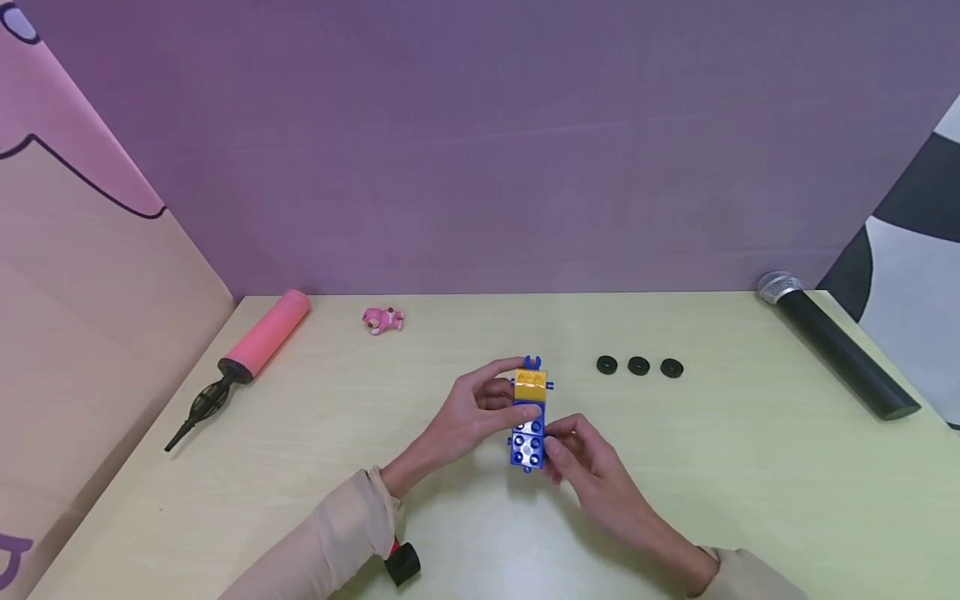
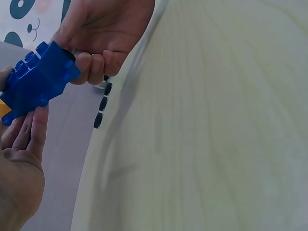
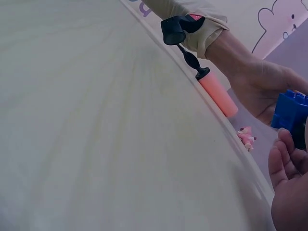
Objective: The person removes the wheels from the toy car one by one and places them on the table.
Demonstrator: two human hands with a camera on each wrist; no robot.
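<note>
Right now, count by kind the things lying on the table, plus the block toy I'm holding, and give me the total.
Black toy wheels: 3
Blue-and-yellow block toy: 1
Pink bear figurine: 1
Pink balloon pump: 1
Black microphone with a silver head: 1
Total: 7

I can read no words from here; a purple letter-like mark [image 1: 15,543] on the side wall [image 1: 82,333] runs out of view.
</note>
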